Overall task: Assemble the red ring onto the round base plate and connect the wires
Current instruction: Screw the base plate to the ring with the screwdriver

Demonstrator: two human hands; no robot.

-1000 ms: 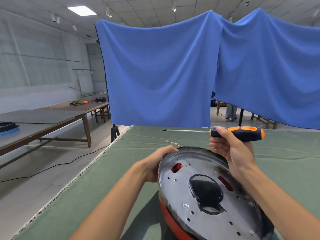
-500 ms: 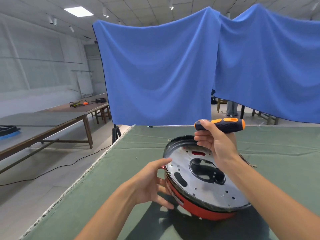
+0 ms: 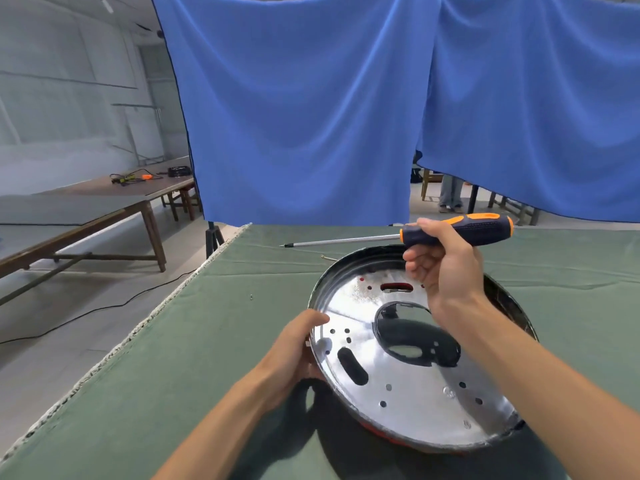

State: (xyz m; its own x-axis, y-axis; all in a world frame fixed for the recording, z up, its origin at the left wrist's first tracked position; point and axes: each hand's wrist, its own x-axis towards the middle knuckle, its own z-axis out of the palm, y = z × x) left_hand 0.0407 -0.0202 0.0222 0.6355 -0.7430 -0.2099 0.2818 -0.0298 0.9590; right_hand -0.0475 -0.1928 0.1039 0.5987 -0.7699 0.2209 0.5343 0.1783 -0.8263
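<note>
Head view: my left hand [image 3: 294,351] grips the base plate [image 3: 408,382] rim, right hand [image 3: 446,271] clutches the screwdriver [image 3: 457,230]; next I'd bring its tip down to a screw hole.

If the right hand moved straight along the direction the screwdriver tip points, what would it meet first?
Probably nothing near: the screwdriver in the right hand points left over the green table cloth, and that path looks free, though depth is uncertain.

Round base plate [image 3: 408,382]: shiny silver, dotted with dark holes. Red ring [image 3: 375,432]: thin red sliver under near rim. Screwdriver [image 3: 460,231]: black-and-orange handle, silver shaft. Surface [image 3: 194,341]: plain green cloth. Far curtain [image 3: 311,116]: solid blue.
</note>
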